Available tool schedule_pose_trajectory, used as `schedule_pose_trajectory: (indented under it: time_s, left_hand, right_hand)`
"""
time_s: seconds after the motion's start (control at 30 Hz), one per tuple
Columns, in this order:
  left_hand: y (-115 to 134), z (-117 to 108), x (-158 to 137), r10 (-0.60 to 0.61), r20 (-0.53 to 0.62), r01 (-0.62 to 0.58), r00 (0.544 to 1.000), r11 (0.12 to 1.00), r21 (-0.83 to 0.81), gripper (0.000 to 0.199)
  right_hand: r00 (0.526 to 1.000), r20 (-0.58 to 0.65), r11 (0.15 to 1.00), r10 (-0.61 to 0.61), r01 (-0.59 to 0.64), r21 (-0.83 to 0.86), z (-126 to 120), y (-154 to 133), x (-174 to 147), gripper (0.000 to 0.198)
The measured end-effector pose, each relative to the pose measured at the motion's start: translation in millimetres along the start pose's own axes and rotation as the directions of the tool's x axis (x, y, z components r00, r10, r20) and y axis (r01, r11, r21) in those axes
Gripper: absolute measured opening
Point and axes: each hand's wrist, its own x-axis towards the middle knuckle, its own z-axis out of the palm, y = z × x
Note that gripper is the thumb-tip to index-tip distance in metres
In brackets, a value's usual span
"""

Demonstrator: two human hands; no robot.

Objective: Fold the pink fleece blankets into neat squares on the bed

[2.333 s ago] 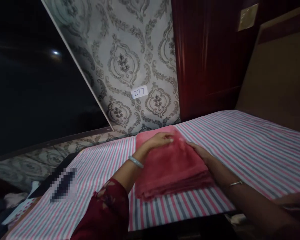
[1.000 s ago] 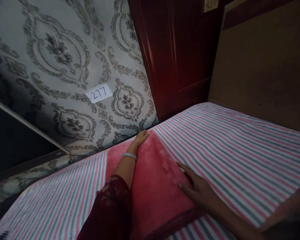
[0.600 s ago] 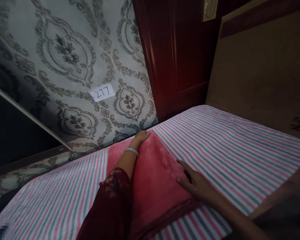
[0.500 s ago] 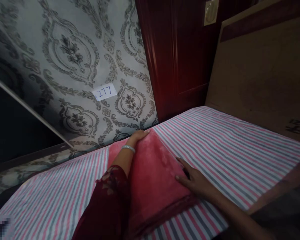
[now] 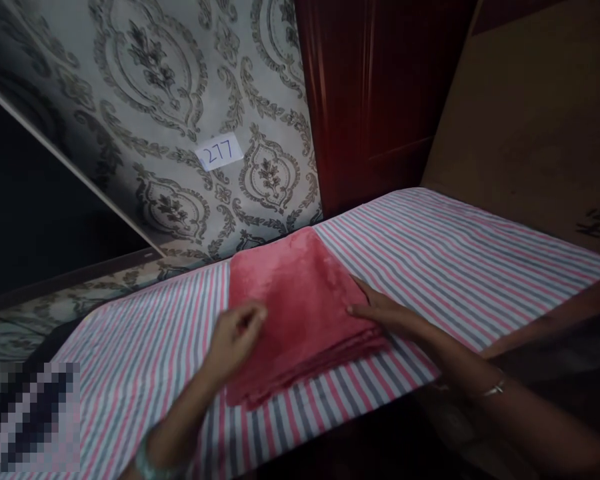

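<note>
A folded red plush cloth [image 5: 300, 300], squared off with several layers showing along its front edge, lies on a striped sheet [image 5: 460, 267]. My right hand [image 5: 380, 310] holds its right edge, thumb on top and fingers along the side, partly hidden. At the cloth's left side is my left hand [image 5: 237, 337], its fingers curled in with nothing visible in them. Whether this hand touches the cloth is hard to tell.
Patterned wallpaper with a paper label reading 277 [image 5: 220, 152] stands behind the bed. A dark red wooden panel [image 5: 375, 100] and a large cardboard box [image 5: 535, 127] rise at the back right. A dark panel with a pale edge [image 5: 45, 193] is at left.
My left hand has drawn back from the cloth's far edge to its near left side and curled its fingers. My right hand stays at the right edge. The view has shifted slightly.
</note>
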Motion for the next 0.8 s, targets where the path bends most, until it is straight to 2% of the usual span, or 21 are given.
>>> schedule_pose_trajectory:
  time_s: [0.03, 0.07, 0.1, 0.13, 0.17, 0.2, 0.23, 0.27, 0.3, 0.37, 0.43, 0.5, 0.57, 0.67, 0.73, 0.8]
  left_hand:
    - [5.5, 17.1, -30.1, -0.091, 0.174, 0.118, 0.981, 0.981, -0.154, 0.037]
    - [9.8, 36.4, -56.3, -0.164, 0.36, 0.279, 0.918, 0.913, -0.297, 0.042]
    - [13.1, 56.8, -77.7, -0.2, 0.5, 0.435, 0.843, 0.8, -0.413, 0.041]
    - [15.3, 77.1, -93.6, -0.197, 0.595, 0.558, 0.78, 0.65, -0.516, 0.042]
    - [17.0, 96.1, -104.0, -0.178, 0.659, 0.649, 0.731, 0.481, -0.589, 0.049]
    - [18.5, 112.9, -109.2, -0.151, 0.696, 0.701, 0.702, 0.322, -0.636, 0.055]
    - [20.2, 127.0, -110.0, -0.131, 0.7, 0.712, 0.702, 0.174, -0.681, 0.06]
    - [22.4, 137.9, -107.4, -0.123, 0.678, 0.687, 0.725, 0.05, -0.725, 0.061]
    - [25.4, 145.9, -102.8, -0.13, 0.636, 0.636, 0.761, -0.048, -0.771, 0.059]
    - [33.9, 154.2, -92.1, -0.18, 0.521, 0.495, 0.835, -0.171, -0.852, 0.057]
    - [44.0, 156.2, -85.5, -0.233, 0.432, 0.387, 0.871, -0.217, -0.896, 0.058]
    - [52.7, 156.3, -86.5, -0.265, 0.404, 0.35, 0.876, -0.226, -0.909, 0.06]
    - [56.9, 156.5, -94.1, -0.28, 0.412, 0.355, 0.867, -0.234, -0.905, 0.064]
    - [54.5, 157.0, -110.4, -0.302, 0.439, 0.38, 0.846, -0.236, -0.895, 0.068]
    - [51.3, 156.4, -120.0, -0.31, 0.444, 0.393, 0.841, -0.213, -0.894, 0.069]
    - [51.1, 155.4, -125.5, -0.323, 0.436, 0.4, 0.84, -0.176, -0.9, 0.067]
  right_hand:
    - [1.0, 0.025, 0.996, 0.008, -0.01, 0.086, 2.3, -3.8, -0.8, 0.098]
    - [0.999, 0.042, 0.985, 0.029, -0.036, 0.169, 5.2, -8.1, -1.9, 0.094]
    - [0.997, 0.05, 0.969, 0.06, -0.07, 0.237, 8.4, -12.9, -3.2, 0.089]
    - [0.994, 0.049, 0.952, 0.095, -0.105, 0.287, 12.0, -18.1, -4.9, 0.085]
    - [0.992, 0.04, 0.938, 0.123, -0.13, 0.321, 15.9, -23.5, -6.9, 0.08]
    - [0.99, 0.031, 0.927, 0.138, -0.14, 0.347, 20.1, -29.1, -9.5, 0.076]
    - [0.99, 0.022, 0.92, 0.138, -0.136, 0.367, 24.4, -34.7, -12.8, 0.073]
    - [0.992, 0.015, 0.916, 0.127, -0.123, 0.381, 28.7, -40.1, -17.0, 0.07]
    - [0.993, 0.008, 0.915, 0.114, -0.108, 0.389, 32.9, -45.2, -22.2, 0.068]
    - [0.995, -0.01, 0.914, 0.096, -0.085, 0.397, 40.0, -53.4, -35.3, 0.068]
    - [0.996, -0.031, 0.913, 0.087, -0.067, 0.403, 44.6, -57.2, -50.8, 0.072]
    - [0.995, -0.069, 0.916, 0.071, -0.038, 0.4, 46.0, -54.7, -66.6, 0.078]
    - [0.99, -0.125, 0.929, 0.071, -0.02, 0.369, 44.7, -45.5, -79.9, 0.087]
    - [0.97, -0.189, 0.934, 0.15, -0.076, 0.35, 41.4, -24.5, -91.9, 0.102]
    - [0.962, -0.21, 0.937, 0.174, -0.096, 0.336, 41.2, -11.6, -94.9, 0.104]
    - [0.959, -0.255, 0.961, 0.121, -0.048, 0.273, 44.1, -3.1, -96.3, 0.099]
